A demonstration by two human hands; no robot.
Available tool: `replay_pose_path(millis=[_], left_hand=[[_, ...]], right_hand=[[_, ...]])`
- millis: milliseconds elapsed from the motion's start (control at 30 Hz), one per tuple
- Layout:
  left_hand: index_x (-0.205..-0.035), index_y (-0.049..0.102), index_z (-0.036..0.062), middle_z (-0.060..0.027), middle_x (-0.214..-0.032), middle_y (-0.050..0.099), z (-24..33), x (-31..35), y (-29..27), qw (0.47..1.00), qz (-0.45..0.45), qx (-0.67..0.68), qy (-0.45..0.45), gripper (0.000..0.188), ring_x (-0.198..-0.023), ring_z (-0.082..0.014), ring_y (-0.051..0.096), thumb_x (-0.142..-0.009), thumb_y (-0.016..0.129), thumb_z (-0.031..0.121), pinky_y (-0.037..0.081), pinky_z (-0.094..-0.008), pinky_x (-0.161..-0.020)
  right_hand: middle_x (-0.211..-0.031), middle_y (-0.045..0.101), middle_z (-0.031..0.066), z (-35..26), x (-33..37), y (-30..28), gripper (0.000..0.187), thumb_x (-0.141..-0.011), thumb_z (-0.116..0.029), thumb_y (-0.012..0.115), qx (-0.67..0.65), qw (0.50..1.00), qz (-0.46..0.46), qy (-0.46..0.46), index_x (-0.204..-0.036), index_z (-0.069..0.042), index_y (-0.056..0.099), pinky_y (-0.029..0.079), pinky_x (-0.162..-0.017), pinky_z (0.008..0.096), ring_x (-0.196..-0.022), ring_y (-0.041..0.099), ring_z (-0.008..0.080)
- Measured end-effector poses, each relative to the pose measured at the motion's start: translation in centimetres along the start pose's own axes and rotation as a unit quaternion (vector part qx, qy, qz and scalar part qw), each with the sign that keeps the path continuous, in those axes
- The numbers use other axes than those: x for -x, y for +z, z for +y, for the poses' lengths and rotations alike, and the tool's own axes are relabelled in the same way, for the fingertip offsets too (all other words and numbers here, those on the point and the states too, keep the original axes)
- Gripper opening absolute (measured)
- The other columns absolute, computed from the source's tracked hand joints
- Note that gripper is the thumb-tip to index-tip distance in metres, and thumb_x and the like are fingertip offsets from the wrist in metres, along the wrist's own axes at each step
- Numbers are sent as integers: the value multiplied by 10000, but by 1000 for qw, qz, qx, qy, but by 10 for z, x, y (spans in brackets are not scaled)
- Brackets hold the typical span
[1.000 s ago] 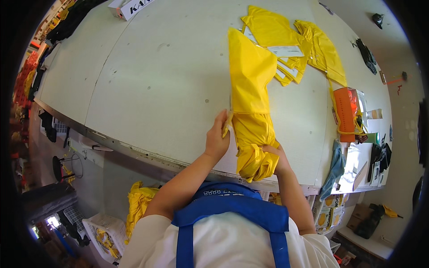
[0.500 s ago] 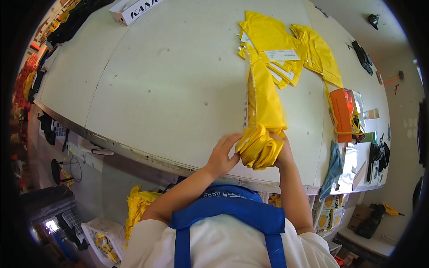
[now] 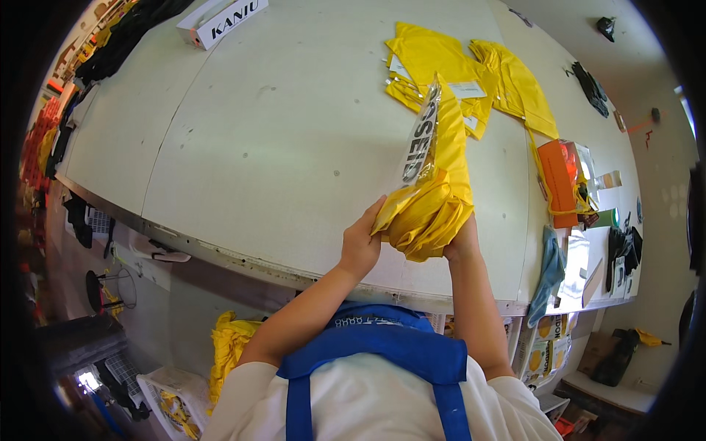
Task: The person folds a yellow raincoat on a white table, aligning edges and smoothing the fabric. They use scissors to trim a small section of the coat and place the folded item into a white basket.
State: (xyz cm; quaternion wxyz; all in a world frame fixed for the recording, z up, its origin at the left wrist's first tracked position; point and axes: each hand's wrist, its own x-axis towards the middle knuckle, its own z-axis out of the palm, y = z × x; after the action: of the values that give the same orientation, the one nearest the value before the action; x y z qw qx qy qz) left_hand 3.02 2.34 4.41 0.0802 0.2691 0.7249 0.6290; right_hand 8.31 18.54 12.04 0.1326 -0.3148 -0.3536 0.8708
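Observation:
A yellow folded garment (image 3: 426, 220) is raised over the near edge of the table, bunched in loose layers at its near end. A clear plastic bag (image 3: 421, 143) with large dark print lies along its left side, and the garment's long part narrows toward the far end. My left hand (image 3: 362, 237) grips the bunched end from the left, its fingertips partly hidden by the cloth. On the opposite side my right hand (image 3: 463, 239) holds it, with most of the fingers behind the yellow layers.
Beyond the garment lies a pile of yellow folded pieces (image 3: 434, 55) with white labels, beside another yellow piece (image 3: 518, 84). At right are an orange box (image 3: 557, 184) and a blue cloth (image 3: 548, 272) over the edge. A white box (image 3: 224, 20) sits far left.
Both hands have lifted the yellow bunch slightly away from me and tilted it. The bag's printed side now shows more, and the garment's far end points up to the right.

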Motion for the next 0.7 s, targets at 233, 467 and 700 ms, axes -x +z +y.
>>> replay_pose_path(millis=[233, 467, 700], left_hand=[[-1324, 463, 78, -140, -1146, 630, -3, 14, 3, 990, -34, 90, -106, 489, -1026, -227, 629, -855, 494, -57, 500, -313, -845], [-1211, 522, 33, -162, -1022, 649, 3, 25, 15, 927, -185, 46, -323, 342, -936, -274, 645, -868, 525, 32, 502, -334, -793], [-1276, 482, 86, -145, -1163, 593, -84, 50, -6, 916, -272, 138, -260, 390, -1049, -239, 589, -903, 538, 186, 456, -361, -909]], right_hand=[[-1009, 624, 75, 14, -7, -26, 299, -941, -218, 503, 43, 999, -4, -7, -1151, -10, 547, 534, -714, 340, -838, 630, 193], [-1033, 615, 77, 26, -10, -22, 298, -907, -180, 552, 92, 994, 37, -37, -1158, -21, 537, 531, -737, 347, -884, 620, 201], [-1108, 641, 128, 54, -22, -75, 404, -799, -187, 679, 476, 875, 33, -85, -1136, 18, 593, 465, -854, 322, -1026, 596, 242]])
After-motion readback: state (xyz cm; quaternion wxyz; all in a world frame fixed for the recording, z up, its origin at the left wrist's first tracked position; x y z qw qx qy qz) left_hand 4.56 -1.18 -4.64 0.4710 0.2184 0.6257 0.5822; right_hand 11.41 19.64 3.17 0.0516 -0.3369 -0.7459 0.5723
